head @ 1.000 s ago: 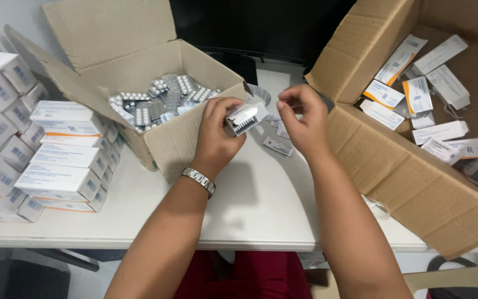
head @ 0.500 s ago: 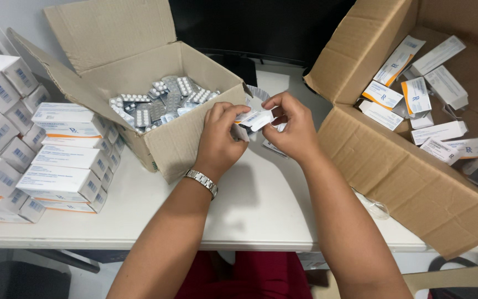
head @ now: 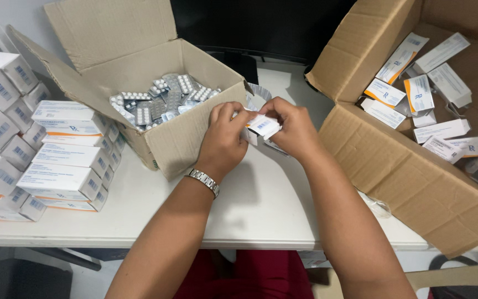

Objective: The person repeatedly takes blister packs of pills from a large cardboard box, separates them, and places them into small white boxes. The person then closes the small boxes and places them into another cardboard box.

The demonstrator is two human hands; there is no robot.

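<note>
Far left: stacked white medicine cartons [head: 62, 158], the stack cut off by the frame edge, so the count is unclear. Next, open cardboard box [head: 178, 138] with loose silver blister packs [head: 161, 99] piled inside; its near wall hides the lower layers. Left hand [head: 222, 141], metal wristwatch [head: 203, 181] on the wrist, fingers curled shut on a small white carton [head: 262, 126], pinching its left end; the fingers cover that end, so can't tell if the flap is open. Right hand [head: 294, 128] closed on the same carton from the right, thumb on top. Carton is held just above the white table [head: 261, 205], between the two boxes, close to the left box's corner. Something silvery behind the hands, mostly hidden, can't identify. Right: larger cardboard box [head: 410, 182] with white-and-orange cartons [head: 416, 94] lying loose inside, cropped at the right edge.
</note>
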